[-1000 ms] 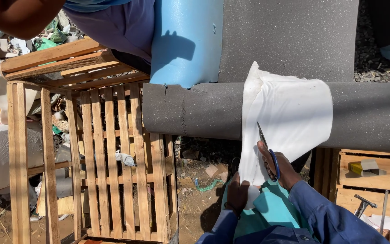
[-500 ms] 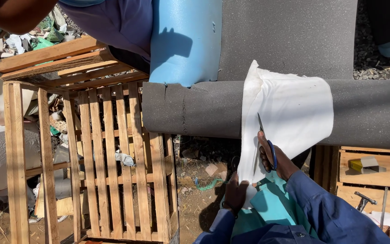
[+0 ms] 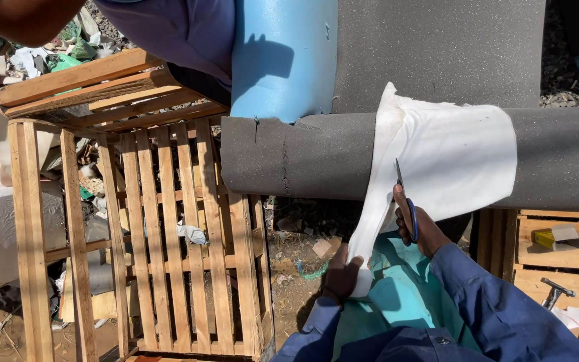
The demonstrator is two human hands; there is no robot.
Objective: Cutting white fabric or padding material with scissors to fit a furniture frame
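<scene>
Scissors [image 3: 405, 201] in right hand [image 3: 418, 228] cut white cloth [image 3: 450, 161].

**Count of things in view**

One white cloth [image 3: 450, 154], one pair of scissors [image 3: 405, 201], two hands: left hand [image 3: 341, 271] and right hand [image 3: 418, 224]. One grey foam roll [image 3: 303, 157], one blue roll [image 3: 283, 57], one slatted wooden frame [image 3: 162, 234], one hammer [image 3: 554, 289].
</scene>
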